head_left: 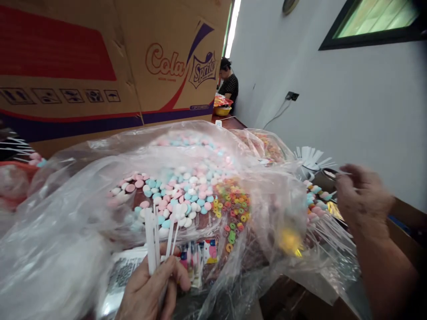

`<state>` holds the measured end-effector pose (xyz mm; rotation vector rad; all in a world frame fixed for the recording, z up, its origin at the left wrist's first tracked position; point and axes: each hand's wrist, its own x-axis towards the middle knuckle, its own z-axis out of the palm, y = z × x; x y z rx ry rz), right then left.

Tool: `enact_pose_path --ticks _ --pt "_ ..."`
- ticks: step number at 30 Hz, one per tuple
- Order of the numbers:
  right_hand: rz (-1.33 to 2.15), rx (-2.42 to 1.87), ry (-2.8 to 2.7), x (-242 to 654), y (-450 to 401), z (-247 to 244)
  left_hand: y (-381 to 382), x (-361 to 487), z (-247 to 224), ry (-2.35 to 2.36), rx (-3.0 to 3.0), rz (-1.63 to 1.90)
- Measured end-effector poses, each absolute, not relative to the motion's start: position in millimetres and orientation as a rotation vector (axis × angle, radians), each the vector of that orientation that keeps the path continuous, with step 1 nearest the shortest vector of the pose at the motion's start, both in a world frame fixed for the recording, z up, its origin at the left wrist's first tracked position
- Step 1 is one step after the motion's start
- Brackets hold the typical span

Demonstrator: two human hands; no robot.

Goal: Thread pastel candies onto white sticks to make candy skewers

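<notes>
My left hand (155, 284) is closed around several white plastic sticks (152, 240), which stand up from the fist at the front. Just behind them lie pink, white and blue round candies (180, 195) in an open clear plastic bag (100, 178). Small coloured ring-shaped candies (233, 202) are heaped beside these. On the right, my right hand (362, 200) is raised with its fingers pinched together by a dark cup (325, 178); a pale bit at the fingertips is too blurred to name. Candy-threaded sticks (316, 204) lie left of that hand.
A large cardboard box (167, 98) stands behind the bag. White sticks (312, 158) fan out of a container at the right. Printed wrappers (210, 251) lie near my left hand. An orange basket (16, 182) is at the far left. Another person (230, 84) is in the background.
</notes>
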<state>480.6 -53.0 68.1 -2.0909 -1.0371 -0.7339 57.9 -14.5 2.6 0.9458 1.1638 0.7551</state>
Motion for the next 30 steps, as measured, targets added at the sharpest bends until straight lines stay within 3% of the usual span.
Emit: enact_pose_path --ticks 2,5,12,16,24,30 --pt "-0.937 -1.866 -1.064 440.6 -56.3 77.1 -13.5 58.3 5.0 1.156 0.933 0.765" --pt "-0.975 -1.694 -1.354 370.7 -51.7 74.2 -13.5 60.8 4.8 1.132 0.93 0.793" --pt "0.081 -1.322 -1.928 251.7 -20.2 3.4 -18.1 59.1 -2.9 1.111 0.889 0.739" --pt "0.118 -1.514 -1.971 249.1 -3.2 -20.2 -19.7 50.9 -3.0 1.096 0.896 0.688" --pt "0.044 -1.954 -2.144 267.2 32.7 -20.5 -21.5 50.4 -9.2 1.098 0.845 0.693" --pt "-0.068 -1.993 -2.201 265.4 45.2 -38.5 -18.7 47.2 -8.0 1.116 0.839 0.724"
